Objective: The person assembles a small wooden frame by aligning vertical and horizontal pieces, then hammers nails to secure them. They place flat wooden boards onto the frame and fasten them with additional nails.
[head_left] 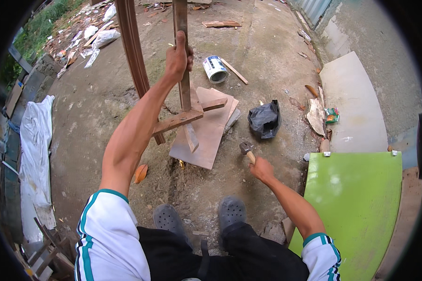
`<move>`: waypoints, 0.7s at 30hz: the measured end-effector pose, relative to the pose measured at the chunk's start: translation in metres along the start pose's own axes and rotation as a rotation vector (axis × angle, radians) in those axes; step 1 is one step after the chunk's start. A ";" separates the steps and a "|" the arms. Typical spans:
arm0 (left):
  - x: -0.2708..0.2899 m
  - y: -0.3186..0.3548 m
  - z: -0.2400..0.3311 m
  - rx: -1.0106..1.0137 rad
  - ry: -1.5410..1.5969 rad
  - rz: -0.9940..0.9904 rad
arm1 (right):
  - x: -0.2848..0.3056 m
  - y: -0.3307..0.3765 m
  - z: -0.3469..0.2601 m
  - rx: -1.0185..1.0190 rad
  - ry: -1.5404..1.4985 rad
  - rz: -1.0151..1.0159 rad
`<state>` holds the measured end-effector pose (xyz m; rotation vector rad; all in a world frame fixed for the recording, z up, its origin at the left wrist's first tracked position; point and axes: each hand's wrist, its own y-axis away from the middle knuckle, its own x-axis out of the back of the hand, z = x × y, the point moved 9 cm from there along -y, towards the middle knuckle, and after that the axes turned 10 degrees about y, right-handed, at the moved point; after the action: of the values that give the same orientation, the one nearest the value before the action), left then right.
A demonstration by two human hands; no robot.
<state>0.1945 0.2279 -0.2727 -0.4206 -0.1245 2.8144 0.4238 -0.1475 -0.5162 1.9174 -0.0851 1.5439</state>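
My left hand (178,56) is wrapped tight around an upright wooden post (182,28), fingers closed on it, up at about twelve o'clock from my feet. The post runs down to a nailed cross of short wooden battens (183,118) at its foot, and that foot rests on a flat brown board (206,140) lying on the dirt ground (262,51). Just at eleven o'clock of the post stands a second, darker moulded timber (133,51), leaning a little.

My right hand (261,169) is down low at about one o'clock, fingers clamped on the wooden handle of a hammer (247,151); its steel head points toward the board, near its right edge but not touching it.

Beyond the hammer, at one o'clock, lies a crumpled black plastic bag (265,120). Farther out, near twelve, a white tin can (214,69) lies on its side with a thin stick beside it. At three o'clock a bright green panel (356,196) lies flat, and past it a pale grey slab (351,103). At nine o'clock a white sheet (35,140) is spread along the ground. My grey clogs (231,210) stand on the dirt, well below the board.
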 end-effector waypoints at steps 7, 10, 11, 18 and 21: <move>0.049 -0.013 0.092 0.005 0.171 -0.033 | -0.038 0.010 0.007 0.073 -0.034 0.021; 0.074 -0.007 0.126 0.012 0.282 -0.067 | -0.050 0.013 -0.001 0.150 -0.052 -0.012; 0.078 -0.005 0.133 0.023 0.342 -0.080 | -0.057 0.014 0.004 0.148 -0.048 -0.033; 0.102 0.017 0.175 0.112 0.789 -0.277 | 0.041 0.047 -0.073 0.482 -0.030 0.408; 0.117 0.035 0.185 0.123 0.921 -0.296 | 0.127 0.087 -0.160 0.657 -0.460 0.299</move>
<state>0.0224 0.2219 -0.1325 -1.4543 0.1692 2.0764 0.2879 -0.0862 -0.3514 2.8746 -0.0702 1.3812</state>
